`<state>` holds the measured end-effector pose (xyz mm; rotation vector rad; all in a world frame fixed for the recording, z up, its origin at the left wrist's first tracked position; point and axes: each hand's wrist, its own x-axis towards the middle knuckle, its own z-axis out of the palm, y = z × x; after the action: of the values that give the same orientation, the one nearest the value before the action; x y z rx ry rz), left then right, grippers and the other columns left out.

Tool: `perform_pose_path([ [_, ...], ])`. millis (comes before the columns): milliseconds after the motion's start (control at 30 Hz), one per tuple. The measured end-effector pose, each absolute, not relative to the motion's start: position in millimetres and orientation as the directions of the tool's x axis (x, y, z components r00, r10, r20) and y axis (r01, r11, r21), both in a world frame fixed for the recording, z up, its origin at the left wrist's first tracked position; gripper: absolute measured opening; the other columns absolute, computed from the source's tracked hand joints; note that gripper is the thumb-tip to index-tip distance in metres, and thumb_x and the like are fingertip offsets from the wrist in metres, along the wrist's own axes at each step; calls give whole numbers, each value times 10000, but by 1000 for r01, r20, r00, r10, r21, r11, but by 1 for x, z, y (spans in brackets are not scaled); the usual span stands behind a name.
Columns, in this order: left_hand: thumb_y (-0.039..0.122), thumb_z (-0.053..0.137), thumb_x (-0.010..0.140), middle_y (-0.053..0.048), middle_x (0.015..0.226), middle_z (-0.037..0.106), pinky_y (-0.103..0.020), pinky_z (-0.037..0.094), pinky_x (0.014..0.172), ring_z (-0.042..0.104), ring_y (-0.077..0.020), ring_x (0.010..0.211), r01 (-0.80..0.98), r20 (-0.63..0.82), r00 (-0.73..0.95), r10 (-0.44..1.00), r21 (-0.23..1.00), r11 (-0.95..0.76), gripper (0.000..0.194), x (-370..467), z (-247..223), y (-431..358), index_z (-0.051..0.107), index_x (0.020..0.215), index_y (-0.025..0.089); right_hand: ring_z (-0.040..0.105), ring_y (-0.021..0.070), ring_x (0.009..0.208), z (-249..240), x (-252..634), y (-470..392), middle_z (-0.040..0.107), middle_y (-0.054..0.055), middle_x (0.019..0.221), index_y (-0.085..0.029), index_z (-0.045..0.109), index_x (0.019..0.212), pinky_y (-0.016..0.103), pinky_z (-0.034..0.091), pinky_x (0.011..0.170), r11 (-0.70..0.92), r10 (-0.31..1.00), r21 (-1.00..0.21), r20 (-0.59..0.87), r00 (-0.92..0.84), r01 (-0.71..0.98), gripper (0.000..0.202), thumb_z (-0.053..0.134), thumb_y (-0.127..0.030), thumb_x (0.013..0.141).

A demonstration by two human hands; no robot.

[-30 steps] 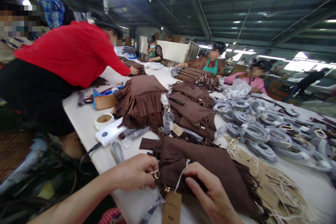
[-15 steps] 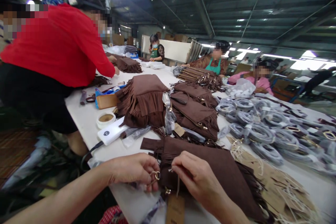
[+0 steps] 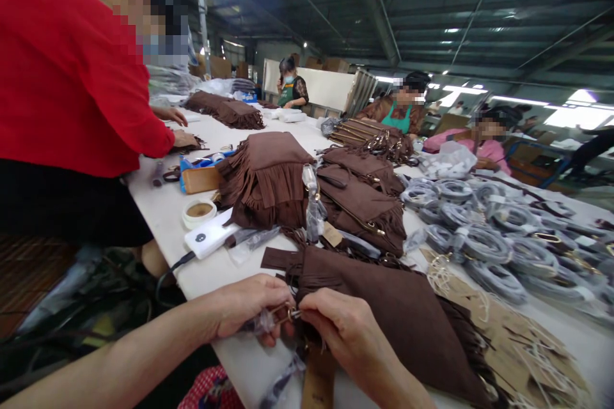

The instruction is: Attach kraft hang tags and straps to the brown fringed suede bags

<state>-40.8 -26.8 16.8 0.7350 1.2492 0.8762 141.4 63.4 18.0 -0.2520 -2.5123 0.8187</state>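
Observation:
Just in front of me lies a dark brown fringed bag (image 3: 378,307) on the white table. At its left end my left hand (image 3: 259,307) is closed on a small gold metal ring (image 3: 290,313), with some clear plastic wrap bunched by the fingers. My right hand (image 3: 340,326) pinches the end of a pale string right at that ring, so the two hands nearly meet. Below them hangs a brown card tag (image 3: 319,376), partly hidden by my right hand. A plastic-wrapped strip (image 3: 284,383) lies beneath on the table edge.
More fringed bags (image 3: 268,172) are piled ahead. Coiled straps in plastic (image 3: 480,239) cover the right side, with loose card tags (image 3: 518,345) nearer. At left stand a white device with a cable (image 3: 211,236) and a tape roll (image 3: 199,212). A co-worker in red (image 3: 71,77) leans over the table.
My right hand has moved left, bringing the string to the ring in my left hand. The co-worker in red has come closer along the left, and the view has shifted slightly.

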Motion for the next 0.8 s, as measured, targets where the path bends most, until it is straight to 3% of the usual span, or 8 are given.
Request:
perform_pose_path([
  [233, 223, 615, 495, 32, 593, 581, -223, 328, 528, 454, -105, 545, -61, -444, 43, 895, 893, 445, 199, -38, 15, -27, 639, 680, 155, 613, 116, 659, 14, 148, 65, 670, -2, 756, -188, 669, 854, 175, 418, 627, 779, 341, -625, 338, -877, 62, 159, 548, -159, 954],
  [433, 233, 635, 532, 36, 646, 592, -231, 315, 601, 458, -118, 618, -30, -424, 81, 902, 904, 427, 198, -42, 12, -28, 674, 709, 154, 581, 134, 632, 9, 144, 62, 621, 20, 731, -177, 625, 813, 208, 404, 582, 838, 327, -539, 363, -872, 90, 274, 434, -215, 1005],
  [667, 226, 619, 511, 34, 626, 577, -227, 295, 560, 442, -118, 588, -63, -424, 99, 900, 900, 431, 228, -41, 11, -30, 652, 724, 151, 544, 164, 651, -1, 139, 53, 597, 36, 760, -188, 576, 778, 255, 369, 573, 943, 282, -286, 425, -860, 168, 259, 411, -151, 975],
  [800, 229, 641, 501, 35, 618, 576, -219, 296, 544, 448, -115, 579, -100, -434, 93, 896, 891, 442, 242, -38, 14, -31, 644, 731, 154, 550, 172, 672, 5, 139, 50, 597, 44, 780, -183, 576, 786, 271, 371, 593, 941, 297, -267, 363, -883, 206, 193, 462, -138, 935],
])
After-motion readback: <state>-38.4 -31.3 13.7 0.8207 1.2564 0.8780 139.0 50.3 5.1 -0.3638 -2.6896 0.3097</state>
